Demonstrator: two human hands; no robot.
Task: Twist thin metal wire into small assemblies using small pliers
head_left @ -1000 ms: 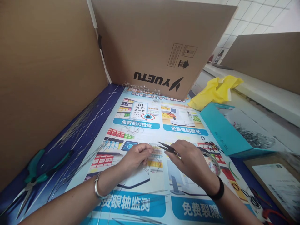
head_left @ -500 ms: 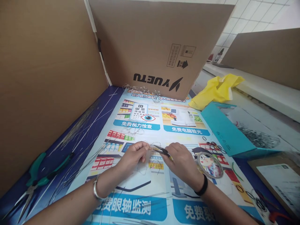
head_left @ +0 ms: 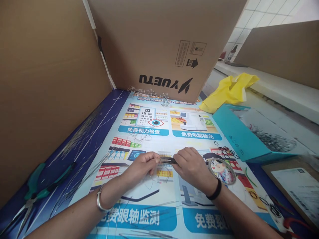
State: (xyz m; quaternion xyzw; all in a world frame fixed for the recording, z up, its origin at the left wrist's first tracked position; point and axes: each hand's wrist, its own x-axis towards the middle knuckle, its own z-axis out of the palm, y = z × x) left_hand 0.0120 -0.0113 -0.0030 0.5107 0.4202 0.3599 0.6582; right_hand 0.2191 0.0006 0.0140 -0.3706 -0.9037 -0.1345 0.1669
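Clasping dark, slender-tipped pliers (head_left: 171, 160) — curled right grip (head_left: 193, 167).

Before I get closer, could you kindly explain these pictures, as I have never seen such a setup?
There is no machine here, only a person's bare hands, seen from a head-worn camera looking forward and down. The right hand grips what look like small pointed pliers, tips at the pinched fingers of the left hand; anything pinched is too fine to tell. Tangled wire and black rings lie on the printed sheet. Green-handled pliers lie at left; at right stands a teal box holding metal pieces.
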